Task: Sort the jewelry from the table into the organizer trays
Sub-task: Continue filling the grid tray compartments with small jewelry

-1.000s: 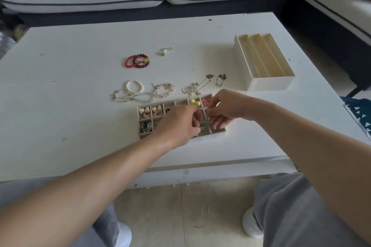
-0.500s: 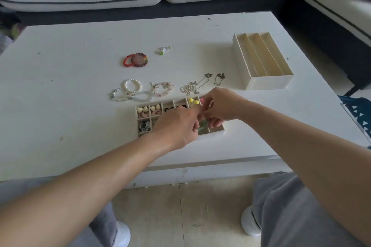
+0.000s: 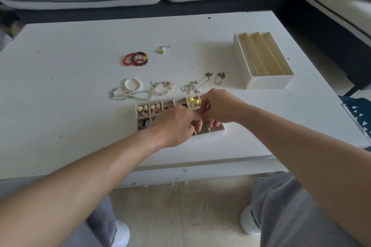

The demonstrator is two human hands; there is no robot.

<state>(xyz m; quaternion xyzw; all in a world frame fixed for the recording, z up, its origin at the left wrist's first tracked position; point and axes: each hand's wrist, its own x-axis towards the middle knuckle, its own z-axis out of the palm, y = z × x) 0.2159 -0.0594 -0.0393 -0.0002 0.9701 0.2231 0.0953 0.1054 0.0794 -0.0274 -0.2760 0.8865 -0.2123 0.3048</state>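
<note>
White table with our two hands meeting over a small compartment tray near its front edge. Our left hand and right hand both have the fingers curled in narrowly, tips touching one another above the tray's right half; whether they pinch a small item we cannot tell, since the fingers hide it. Cream heart beads fill the tray's upper left compartments and yellow beads lie in an upper right compartment, just beside our right hand. Behind the tray, on the bare tabletop, lie a pearl bracelet, a pink bead bracelet and silver chains. Farther back sit two red bead bracelets touching each other and a green-stoned ring. A long three-slot tray stands well apart at the right, its slots bare.
</note>
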